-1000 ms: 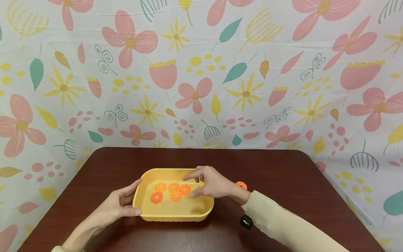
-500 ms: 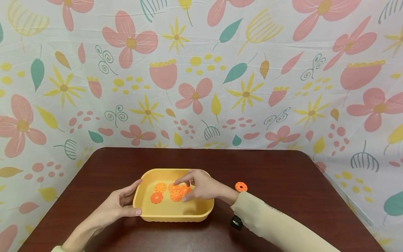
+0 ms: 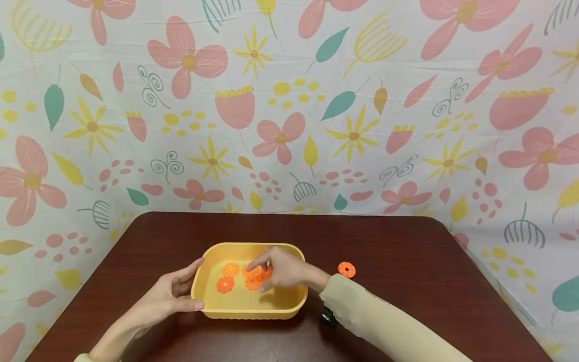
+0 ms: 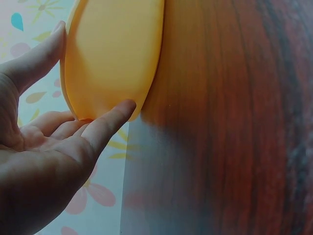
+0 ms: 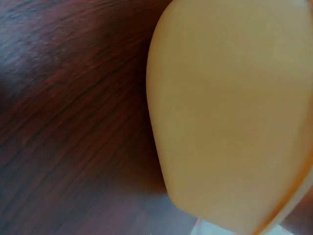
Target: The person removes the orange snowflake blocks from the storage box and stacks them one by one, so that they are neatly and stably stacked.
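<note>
A yellow rectangular tray [image 3: 249, 314] sits on the table with several orange flower-shaped discs [image 3: 222, 287] lying flat inside. My left hand [image 3: 165, 296] holds the tray's left end, thumb at the near side and fingertips at the far side; the left wrist view shows this hand [image 4: 58, 142] spread around the end wall. Over the tray's right half, my right hand [image 3: 282, 269] reaches in with thumb and index finger apart above a cluster of discs [image 3: 254, 285], partly covering it. The right wrist view shows only the tray's outer wall [image 5: 225, 117], no fingers.
One more orange disc [image 3: 347, 265] with a centre hole lies on the dark wooden table [image 3: 407, 251], right of the tray and behind the right forearm. A flower-printed cloth [image 3: 289, 100] hangs at the table's back edge. A black wrist device [image 3: 327, 318] hangs under the right sleeve.
My right hand has moved left and slightly down, farther over the disc cluster. The disc on the table has come fully into sight. My left hand and the tray have stayed put.
</note>
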`<state>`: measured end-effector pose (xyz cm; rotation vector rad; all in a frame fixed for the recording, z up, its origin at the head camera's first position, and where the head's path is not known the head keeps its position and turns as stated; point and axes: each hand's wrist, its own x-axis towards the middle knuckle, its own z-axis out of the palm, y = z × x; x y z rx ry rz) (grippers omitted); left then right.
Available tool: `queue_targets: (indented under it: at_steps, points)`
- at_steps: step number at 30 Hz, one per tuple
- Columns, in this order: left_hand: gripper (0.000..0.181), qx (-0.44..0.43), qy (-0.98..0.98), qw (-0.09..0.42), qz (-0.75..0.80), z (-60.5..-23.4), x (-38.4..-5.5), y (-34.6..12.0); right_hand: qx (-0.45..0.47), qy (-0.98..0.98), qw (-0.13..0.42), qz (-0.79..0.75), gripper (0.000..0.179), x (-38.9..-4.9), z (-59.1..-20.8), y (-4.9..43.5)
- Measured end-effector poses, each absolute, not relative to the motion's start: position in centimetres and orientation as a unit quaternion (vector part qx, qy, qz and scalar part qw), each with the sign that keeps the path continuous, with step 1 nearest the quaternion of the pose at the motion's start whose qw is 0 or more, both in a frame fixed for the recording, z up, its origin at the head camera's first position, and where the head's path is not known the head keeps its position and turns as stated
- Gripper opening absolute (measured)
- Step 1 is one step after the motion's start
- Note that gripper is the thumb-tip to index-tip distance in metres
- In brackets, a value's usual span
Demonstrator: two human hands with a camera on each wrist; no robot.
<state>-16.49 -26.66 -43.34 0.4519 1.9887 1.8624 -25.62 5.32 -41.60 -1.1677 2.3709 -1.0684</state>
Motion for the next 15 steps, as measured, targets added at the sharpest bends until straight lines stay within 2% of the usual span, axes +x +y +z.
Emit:
queue_targets:
  at_steps: [15]
  points:
    - [0.098, 0.165, 0.704, 0.193, 0.663, -43.4, -16.5, -26.7, -0.378, 0.847, 0.146, -0.343, 0.048, -26.1, -42.5, 4.1]
